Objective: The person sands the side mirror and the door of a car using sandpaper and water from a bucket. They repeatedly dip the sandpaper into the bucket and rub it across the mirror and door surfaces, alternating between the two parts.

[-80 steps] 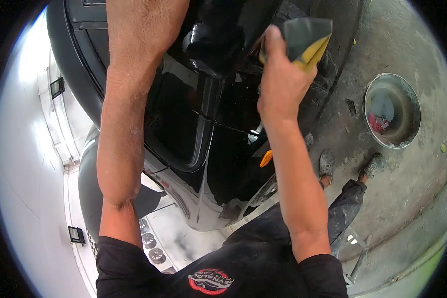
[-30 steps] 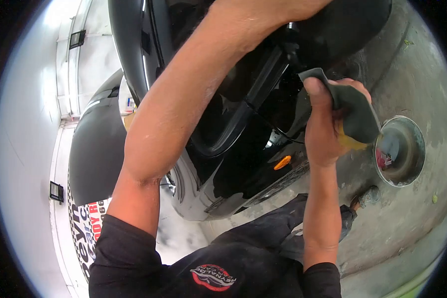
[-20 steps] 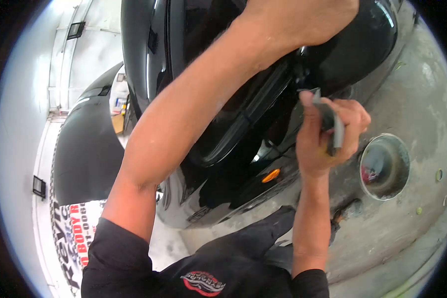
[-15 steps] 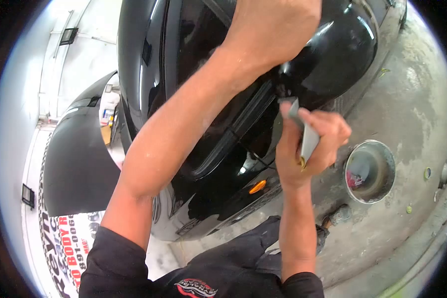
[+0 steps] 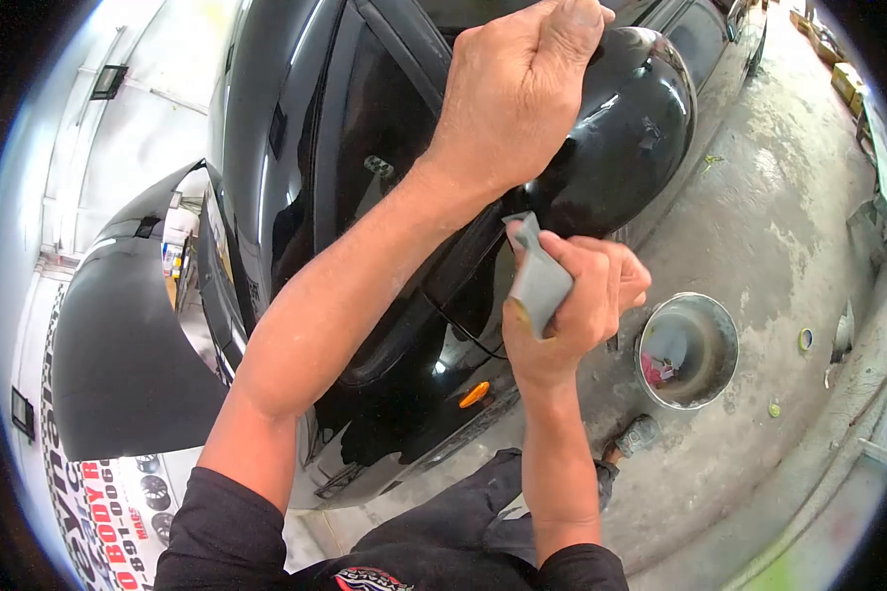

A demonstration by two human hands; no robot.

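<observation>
Head view: left hand point(image 5: 517, 98), arm outstretched, rests fisted on the black car point(image 5: 626, 148) while right hand point(image 5: 577, 310) pinches a folded grey sheet point(image 5: 540, 281).

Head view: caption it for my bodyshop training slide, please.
Right hand grips folded sandpaper beside a black car, left hand fisted higher up, a bucket on the floor.

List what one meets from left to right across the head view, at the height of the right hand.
black panel → left forearm → grey sandpaper, held in the right hand → metal bucket → small ring on the floor
</observation>
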